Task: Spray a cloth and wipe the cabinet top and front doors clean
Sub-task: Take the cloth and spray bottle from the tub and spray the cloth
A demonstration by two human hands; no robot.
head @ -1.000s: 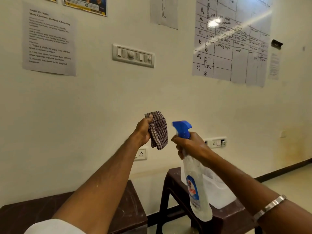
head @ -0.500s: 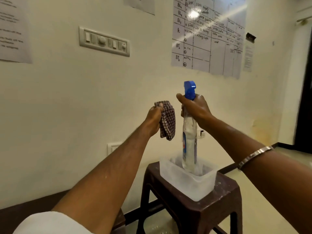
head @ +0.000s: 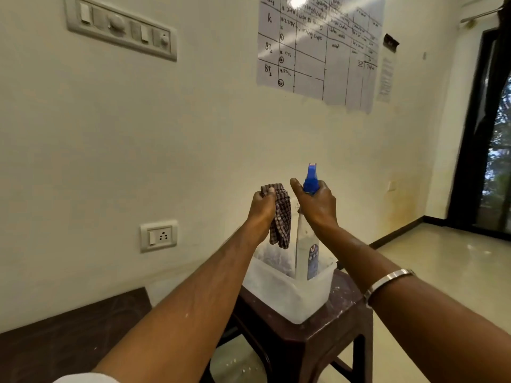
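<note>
My left hand (head: 261,207) is closed around a brown checked cloth (head: 280,219), which hangs down from the fist. Right beside it, my right hand (head: 318,204) grips the neck of a clear spray bottle (head: 305,250) with a blue trigger head. The bottle stands upright with its base inside a translucent plastic tub (head: 287,297). That tub sits on a dark brown stool (head: 340,324). A dark brown cabinet top (head: 74,327) shows at the lower left, partly hidden by my left arm.
A cream wall is close ahead, with a power socket (head: 159,235), a switch panel (head: 121,27) and a whiteboard sheet (head: 318,48). Pale tiled floor (head: 442,272) spreads to the right toward a dark door frame (head: 478,134).
My right hand has brought the spray bottle from tilted in the air down into the tub, upright. The view has swung right and down. My left hand keeps holding the cloth.
</note>
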